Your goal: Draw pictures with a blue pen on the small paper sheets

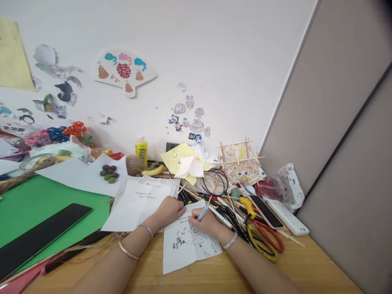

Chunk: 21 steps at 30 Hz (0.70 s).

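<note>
My right hand (207, 222) is closed around a light blue pen (203, 213) over a folded sheet (171, 261) with handwriting, ink drawings of plants and a cross-hatched border. The pen's tip is hidden by the fingers. At the sheet's upper left edge rests my left hand (169, 211), palm down, with nothing held and its fingers lightly bent. Under and beside that wrist lies a second handwritten sheet (143, 200), also with a hatched border. Both wrists wear bracelets.
Pens and sticks (226, 212) crowd the right, with scissors (263, 241), a phone (266, 211) and a white power strip (288, 216). A black slab (45, 234) lies on green card (94, 216) at left. A yellow bottle (141, 149) stands by the wall.
</note>
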### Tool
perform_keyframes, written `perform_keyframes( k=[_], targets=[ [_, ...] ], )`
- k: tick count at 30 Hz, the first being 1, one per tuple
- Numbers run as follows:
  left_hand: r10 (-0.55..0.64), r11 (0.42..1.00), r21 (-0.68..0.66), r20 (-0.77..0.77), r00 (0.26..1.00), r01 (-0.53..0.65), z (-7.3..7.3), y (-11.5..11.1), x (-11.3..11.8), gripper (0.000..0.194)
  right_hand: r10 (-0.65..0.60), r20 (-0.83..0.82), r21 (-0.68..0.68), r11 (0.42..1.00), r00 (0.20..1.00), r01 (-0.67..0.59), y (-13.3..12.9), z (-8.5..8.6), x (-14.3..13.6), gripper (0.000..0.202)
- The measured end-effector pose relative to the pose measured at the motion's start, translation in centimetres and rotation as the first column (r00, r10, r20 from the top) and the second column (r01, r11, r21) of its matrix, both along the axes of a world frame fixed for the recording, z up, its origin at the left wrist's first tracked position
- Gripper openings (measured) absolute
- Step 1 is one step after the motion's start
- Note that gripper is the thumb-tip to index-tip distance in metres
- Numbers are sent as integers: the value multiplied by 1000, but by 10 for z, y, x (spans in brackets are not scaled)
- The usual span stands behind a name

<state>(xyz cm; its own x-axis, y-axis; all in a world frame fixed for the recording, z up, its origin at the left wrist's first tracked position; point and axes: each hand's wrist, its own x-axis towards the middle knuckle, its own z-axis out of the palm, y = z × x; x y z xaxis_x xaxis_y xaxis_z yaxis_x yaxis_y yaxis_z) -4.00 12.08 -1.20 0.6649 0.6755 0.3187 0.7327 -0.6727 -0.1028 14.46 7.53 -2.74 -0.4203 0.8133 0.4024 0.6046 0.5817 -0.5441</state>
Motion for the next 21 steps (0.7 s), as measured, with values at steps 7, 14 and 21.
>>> perform_keyframes(
  k=[7,14,21],
  targets=[
    [10,1000,4,8,1000,-10,1,-1,0,34,-1,-2,2,1000,1000,1,-1,2,0,33],
    [9,1000,1,10,1000,-9,1,-2,0,34,5,-15,-7,1000,1000,-5,0,0,0,33],
    [3,1000,-2,13,1000,-3,2,-1,0,34,29,-28,-14,999,999,-30,-2,2,0,32]
  ],
)
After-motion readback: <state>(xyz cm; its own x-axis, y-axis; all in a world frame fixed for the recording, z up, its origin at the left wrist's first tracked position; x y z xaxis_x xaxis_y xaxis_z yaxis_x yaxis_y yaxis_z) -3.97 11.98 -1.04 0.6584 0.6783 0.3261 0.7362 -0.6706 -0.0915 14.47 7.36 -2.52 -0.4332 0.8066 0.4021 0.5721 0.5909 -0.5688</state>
